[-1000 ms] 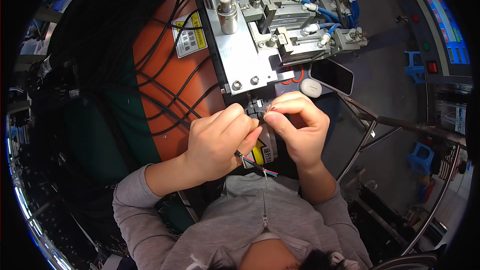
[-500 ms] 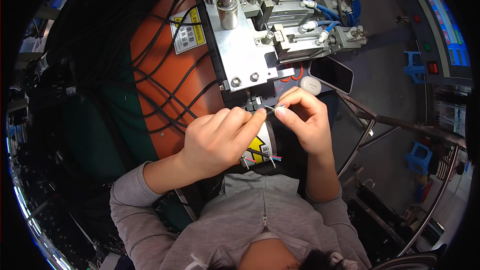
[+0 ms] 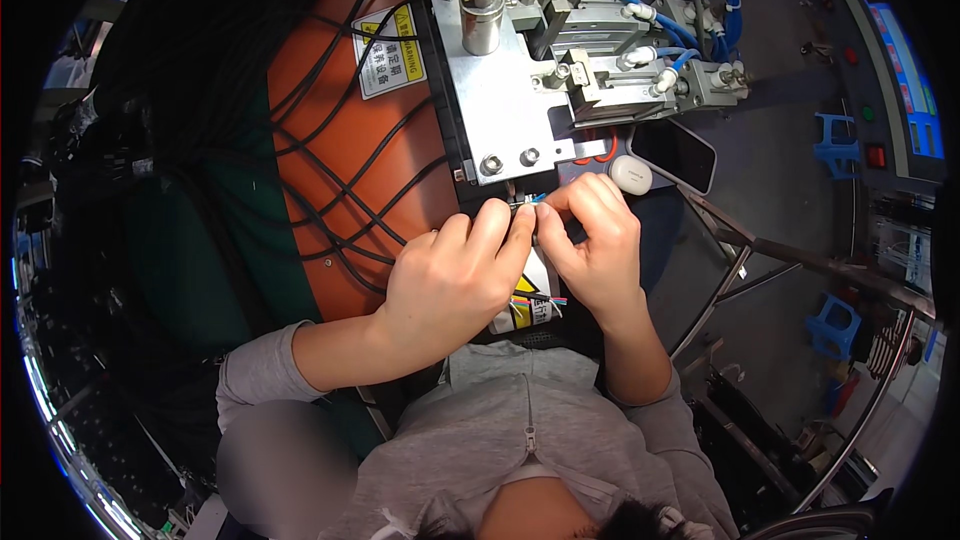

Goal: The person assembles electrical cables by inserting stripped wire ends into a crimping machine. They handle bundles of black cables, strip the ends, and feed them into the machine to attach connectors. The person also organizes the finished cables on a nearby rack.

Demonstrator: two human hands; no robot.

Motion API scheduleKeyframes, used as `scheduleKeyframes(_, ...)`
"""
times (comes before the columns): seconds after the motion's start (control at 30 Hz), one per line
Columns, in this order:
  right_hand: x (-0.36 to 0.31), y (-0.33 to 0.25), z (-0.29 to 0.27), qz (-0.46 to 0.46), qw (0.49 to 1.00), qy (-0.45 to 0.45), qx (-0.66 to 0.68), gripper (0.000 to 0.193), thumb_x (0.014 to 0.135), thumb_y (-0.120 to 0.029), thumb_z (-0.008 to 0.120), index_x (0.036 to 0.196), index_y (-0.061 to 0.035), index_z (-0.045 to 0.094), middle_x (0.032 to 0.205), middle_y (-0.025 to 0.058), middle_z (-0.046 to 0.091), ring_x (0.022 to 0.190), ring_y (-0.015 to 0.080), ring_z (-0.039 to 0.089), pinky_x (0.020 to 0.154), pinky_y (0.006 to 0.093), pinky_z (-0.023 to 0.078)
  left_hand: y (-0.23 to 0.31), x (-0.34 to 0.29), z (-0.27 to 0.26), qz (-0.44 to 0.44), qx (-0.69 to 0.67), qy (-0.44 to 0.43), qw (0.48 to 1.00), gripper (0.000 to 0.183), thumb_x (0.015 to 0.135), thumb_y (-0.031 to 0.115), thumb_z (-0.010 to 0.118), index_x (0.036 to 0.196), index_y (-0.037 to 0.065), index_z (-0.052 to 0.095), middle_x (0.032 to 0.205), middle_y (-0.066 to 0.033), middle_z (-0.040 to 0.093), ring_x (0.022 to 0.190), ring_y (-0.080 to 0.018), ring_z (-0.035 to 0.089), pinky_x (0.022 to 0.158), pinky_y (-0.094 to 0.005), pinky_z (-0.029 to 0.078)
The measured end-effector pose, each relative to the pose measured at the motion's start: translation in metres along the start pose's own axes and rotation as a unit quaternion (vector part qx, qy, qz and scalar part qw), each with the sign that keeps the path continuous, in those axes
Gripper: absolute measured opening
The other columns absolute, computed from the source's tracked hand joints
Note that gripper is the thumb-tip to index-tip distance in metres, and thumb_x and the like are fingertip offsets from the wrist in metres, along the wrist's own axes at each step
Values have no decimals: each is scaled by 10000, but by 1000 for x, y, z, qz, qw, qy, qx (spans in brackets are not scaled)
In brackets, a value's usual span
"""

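Under the front edge of the metal fixture [image 3: 495, 120], my left hand [image 3: 450, 265] and my right hand [image 3: 592, 245] meet fingertip to fingertip. Both are closed in a pinch on thin wires [image 3: 540, 199], of which a bit of blue and a pale end show. Fingers hide most of what they hold. Just beyond the fingertips is a small part of the fixture, largely covered. Below the hands, a black cable [image 3: 538, 296] ends in fine coloured wires, lying over a white and yellow label [image 3: 523, 315].
Pneumatic cylinders with blue hoses [image 3: 660, 30] fill the fixture's right side. A phone [image 3: 672, 157] and a round white case [image 3: 630, 174] lie right of it. Black cables [image 3: 350, 175] cross the orange surface [image 3: 395, 195] at left. A screen [image 3: 908, 80] stands far right.
Both hands have moved up closer to the fixture, and their fingertips have come together. The right hand has shifted left. The view has shifted slightly, moving the fixture rightward in the picture.
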State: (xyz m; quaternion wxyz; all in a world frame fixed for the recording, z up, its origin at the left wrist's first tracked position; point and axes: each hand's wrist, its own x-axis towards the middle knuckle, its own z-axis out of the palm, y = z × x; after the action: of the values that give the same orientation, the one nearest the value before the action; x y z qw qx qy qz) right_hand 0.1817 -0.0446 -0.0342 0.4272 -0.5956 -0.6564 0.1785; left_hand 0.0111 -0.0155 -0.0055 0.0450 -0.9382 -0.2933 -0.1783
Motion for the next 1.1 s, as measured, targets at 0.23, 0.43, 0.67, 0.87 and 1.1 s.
scheduleKeyframes(0.23, 4, 3, 7, 7, 998, 47, 32, 98, 727, -3, 645, 698, -17, 553, 665, 83, 537, 629, 247, 510, 574, 347, 410, 2, 3, -8, -32, -36, -41, 998, 387, 733, -1, 617, 1113, 59, 664, 728, -24, 392, 577, -92, 478, 443, -230, 401)
scheduleKeyframes(0.43, 0, 1, 2, 16, 1000, 15, 12, 76, 723, 5, 640, 708, -14, 567, 672, 95, 538, 631, 252, 516, 576, 345, 414, 4, 2, -9, -34, -26, -55, 998, 365, 744, -7, 611, 1099, 55, 666, 731, -22, 395, 562, -90, 481, 432, -229, 398)
scheduleKeyframes(0.67, -4, 11, 13, 125, 980, 33, 149, 34, 755, -4, 612, 747, 11, 582, 674, 73, 532, 629, 175, 511, 582, 293, 411, -1, 2, 0, -18, -45, -8, 999, 309, 721, 38, 640, 1028, 46, 683, 711, -9, 448, 555, -94, 500, 445, -230, 406)
scheduleKeyframes(0.87, -8, 19, 17, 191, 957, 14, 217, 71, 795, -40, 583, 760, 19, 564, 703, 79, 545, 641, 140, 519, 601, 276, 412, -11, 7, 3, -23, -57, 43, 997, 257, 687, 100, 661, 939, 58, 693, 750, 8, 556, 580, -105, 549, 498, -244, 418)
scheduleKeyframes(1.1, -6, 9, 15, 216, 949, 19, 228, 97, 823, -53, 648, 797, 15, 585, 735, 46, 596, 704, 118, 563, 651, 263, 437, -7, 1, -11, -34, -35, -44, 998, 180, 729, 69, 655, 906, 57, 686, 740, 4, 550, 578, -109, 554, 488, -245, 399)
